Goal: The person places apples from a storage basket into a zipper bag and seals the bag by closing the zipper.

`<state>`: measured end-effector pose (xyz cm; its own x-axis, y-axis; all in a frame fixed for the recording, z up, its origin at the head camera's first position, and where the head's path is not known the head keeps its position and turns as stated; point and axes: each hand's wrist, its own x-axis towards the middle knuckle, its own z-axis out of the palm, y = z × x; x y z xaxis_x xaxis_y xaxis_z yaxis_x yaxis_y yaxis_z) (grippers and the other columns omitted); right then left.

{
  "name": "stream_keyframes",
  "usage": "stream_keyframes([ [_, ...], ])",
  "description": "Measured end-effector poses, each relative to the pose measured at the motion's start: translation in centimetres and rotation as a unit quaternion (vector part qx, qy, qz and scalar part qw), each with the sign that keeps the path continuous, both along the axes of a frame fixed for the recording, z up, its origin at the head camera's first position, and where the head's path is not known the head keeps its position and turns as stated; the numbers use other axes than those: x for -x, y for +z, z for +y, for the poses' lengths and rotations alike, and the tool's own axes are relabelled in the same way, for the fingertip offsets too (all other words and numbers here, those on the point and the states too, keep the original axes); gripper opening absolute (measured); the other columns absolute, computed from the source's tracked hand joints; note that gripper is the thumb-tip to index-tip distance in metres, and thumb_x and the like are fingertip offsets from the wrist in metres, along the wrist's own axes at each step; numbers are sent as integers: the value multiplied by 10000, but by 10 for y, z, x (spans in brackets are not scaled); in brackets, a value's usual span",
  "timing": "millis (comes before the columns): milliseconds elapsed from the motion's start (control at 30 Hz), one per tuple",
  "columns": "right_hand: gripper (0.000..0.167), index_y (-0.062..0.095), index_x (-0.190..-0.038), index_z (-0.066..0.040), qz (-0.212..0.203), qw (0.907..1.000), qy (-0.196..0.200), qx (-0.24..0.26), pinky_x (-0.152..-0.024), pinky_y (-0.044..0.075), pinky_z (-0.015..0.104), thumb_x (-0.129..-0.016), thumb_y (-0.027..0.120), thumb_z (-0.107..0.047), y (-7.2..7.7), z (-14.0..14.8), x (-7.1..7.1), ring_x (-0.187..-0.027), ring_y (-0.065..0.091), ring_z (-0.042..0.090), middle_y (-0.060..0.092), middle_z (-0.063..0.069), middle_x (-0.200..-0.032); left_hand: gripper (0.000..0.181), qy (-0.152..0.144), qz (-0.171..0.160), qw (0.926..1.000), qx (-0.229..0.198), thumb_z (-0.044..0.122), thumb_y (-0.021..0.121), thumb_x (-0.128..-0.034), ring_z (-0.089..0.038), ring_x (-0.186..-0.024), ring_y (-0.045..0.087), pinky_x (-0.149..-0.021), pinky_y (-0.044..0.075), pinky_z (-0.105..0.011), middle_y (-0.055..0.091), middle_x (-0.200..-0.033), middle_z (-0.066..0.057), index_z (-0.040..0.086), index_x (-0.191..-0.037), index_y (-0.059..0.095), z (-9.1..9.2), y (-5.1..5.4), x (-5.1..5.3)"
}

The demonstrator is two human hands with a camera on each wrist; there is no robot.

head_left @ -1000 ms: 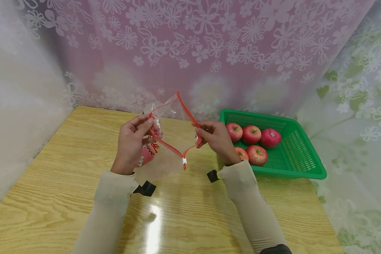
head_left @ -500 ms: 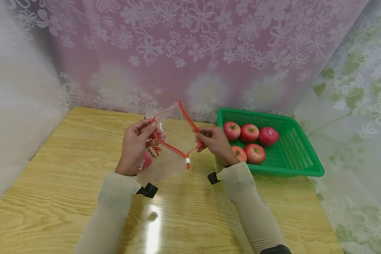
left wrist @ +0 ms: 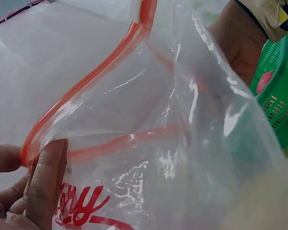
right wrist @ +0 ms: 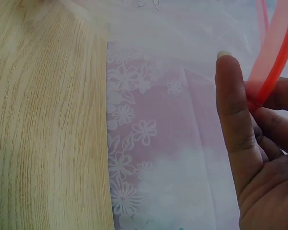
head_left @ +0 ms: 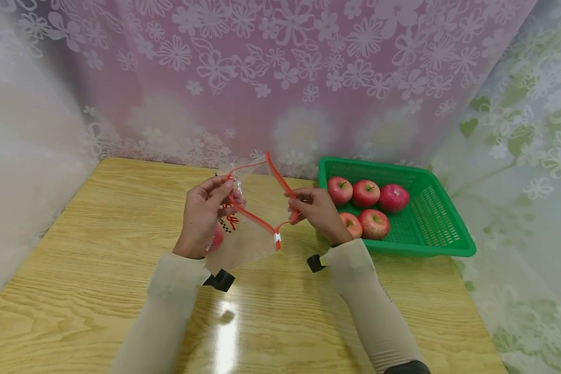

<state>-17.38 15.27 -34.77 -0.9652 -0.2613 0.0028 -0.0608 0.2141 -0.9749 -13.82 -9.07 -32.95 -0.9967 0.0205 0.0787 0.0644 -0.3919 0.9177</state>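
Note:
A clear plastic zip bag (head_left: 252,241) with an orange-red zip rim and red lettering is held above the table, its mouth spread wide. My left hand (head_left: 198,215) pinches the left side of the rim between thumb and fingers. On the opposite side, my right hand (head_left: 319,212) pinches the rim too. The white zip slider (head_left: 277,237) sits at the corner nearest me. A round red shape (head_left: 217,238) shows beside the left hand; whether it is inside, behind or printed on the bag, I cannot tell. In the left wrist view the lettering (left wrist: 84,203) lies near the fingers.
A green plastic basket (head_left: 430,249) stands at the right of the wooden table (head_left: 98,249), close to my right hand. Several red apples (head_left: 374,224) lie in its left part. A pink flowered curtain (head_left: 271,104) hangs behind the table's far edge.
Both hands and the bag have shifted slightly down and right in the head view, while the basket has drifted slightly left and up. Both grips on the rim stay the same.

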Motion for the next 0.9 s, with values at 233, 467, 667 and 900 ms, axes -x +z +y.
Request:
stream_keyframes([
  [233, 253, 615, -1185, 83, -23, 10000, -34, 16, -643, 601, 348, -953, 566, -4, 2, -2, -2, -575, 639, 126, 624, 110, -769, 221, 20, 65, 10000, -68, 154, 585, -974, -105, -678, 668, -619, 578, -223, 669, -766, 0, -14, -1118, 593, 0, -1, 0],
  [467, 284, 599, -1214, 81, 72, 9999, -69, -66, -664, 601, 346, -954, 580, -32, 1, 1, -2, -593, 644, 128, 597, 313, -923, 251, 42, 82, 10000, -2, 170, 589, -973, -113, -693, 671, -625, 577, -223, 674, -778, 3, -19, -1138, 589, -1, -2, 0],
  [667, 314, 597, -1237, 57, 190, 9997, -91, -148, -683, 600, 356, -948, 603, -64, 1, 5, -4, -626, 658, 150, 636, 247, -938, 287, -4, 91, 10000, 9, 166, 580, -977, -114, -693, 671, -629, 578, -226, 671, -778, -1, -49, -1167, 574, 0, -1, 0],
  [900, 346, 575, -1272, 44, 270, 9995, -148, -71, -722, 596, 406, -956, 600, -94, 2, 16, -7, -769, 680, 200, 623, 202, -1025, 305, 62, 65, 10000, 25, 185, 590, -971, -114, -694, 676, -634, 581, -233, 675, -779, 1, -46, -1171, 580, -1, -2, 0],
])
